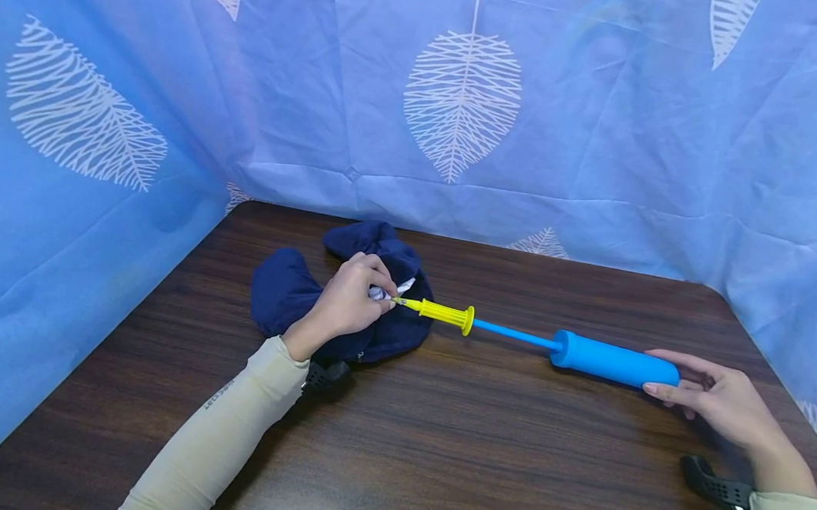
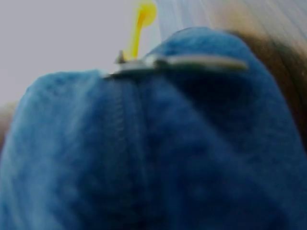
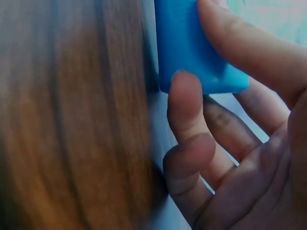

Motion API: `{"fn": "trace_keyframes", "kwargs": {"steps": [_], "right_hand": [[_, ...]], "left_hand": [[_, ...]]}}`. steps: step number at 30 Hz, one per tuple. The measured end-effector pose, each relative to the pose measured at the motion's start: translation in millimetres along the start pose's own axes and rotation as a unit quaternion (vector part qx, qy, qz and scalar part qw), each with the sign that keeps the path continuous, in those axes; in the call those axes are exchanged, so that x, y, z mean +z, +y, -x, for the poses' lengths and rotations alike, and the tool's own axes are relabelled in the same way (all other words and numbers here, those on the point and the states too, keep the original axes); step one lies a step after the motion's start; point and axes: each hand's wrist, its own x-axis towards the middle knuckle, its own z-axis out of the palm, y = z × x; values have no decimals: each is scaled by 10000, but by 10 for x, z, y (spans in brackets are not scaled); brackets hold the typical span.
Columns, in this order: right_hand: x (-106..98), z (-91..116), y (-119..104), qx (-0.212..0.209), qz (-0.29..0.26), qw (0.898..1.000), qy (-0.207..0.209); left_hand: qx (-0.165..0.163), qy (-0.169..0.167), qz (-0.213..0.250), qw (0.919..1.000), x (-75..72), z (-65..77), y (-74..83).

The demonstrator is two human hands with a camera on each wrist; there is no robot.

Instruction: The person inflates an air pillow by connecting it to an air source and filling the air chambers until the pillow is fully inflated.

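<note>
A navy fabric neck pillow (image 1: pixel 285 291) with a zipper lies on the table, and a white inner piece (image 1: pixel 405 286) pokes out of its opening. My left hand (image 1: pixel 352 292) pinches that piece where the yellow nozzle of a hand pump (image 1: pixel 614 360) meets it. The pump's blue rod is pulled out between the yellow handle (image 1: pixel 447 315) and the blue barrel. At the barrel's far end my right hand (image 1: pixel 723 398) grips it between thumb and fingers. In the left wrist view, the blurred navy fabric (image 2: pixel 144 158) fills most of the picture, hiding the left fingers.
The dark wooden table (image 1: pixel 481 451) runs under everything. Blue curtains (image 1: pixel 569 109) with white leaf prints stand along its back and sides. A black wrist strap (image 1: pixel 715 483) sits by the right wrist.
</note>
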Motion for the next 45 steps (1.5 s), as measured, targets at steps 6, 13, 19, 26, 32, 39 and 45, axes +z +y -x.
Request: {"fn": "trace_keyframes", "kwargs": {"steps": [6,13,19,26,32,39,45], "right_hand": [[10,10,-34,-128,88,9998,-89],[128,-26,-178,-454,13,9987,-215],[260,-72,-354,-546,-99,9981,-277],[382,-78,-558,-707,-270,9965,-359],[486,-80,-723,-922,-380,9943,-378],[608,-115,-840,-1012,-268,9939,-338],[610,-121,-856,-857,-156,9957,-325]], "left_hand": [[49,-37,-17,10000,3,-14,2],[-35,-39,-3,10000,42,-16,6],[-29,27,0,10000,71,0,19],[71,-13,-33,10000,108,15,72],[139,-51,-73,9999,141,36,118],[218,-77,-86,9997,169,38,139],[212,-43,-156,9996,172,33,139]]}}
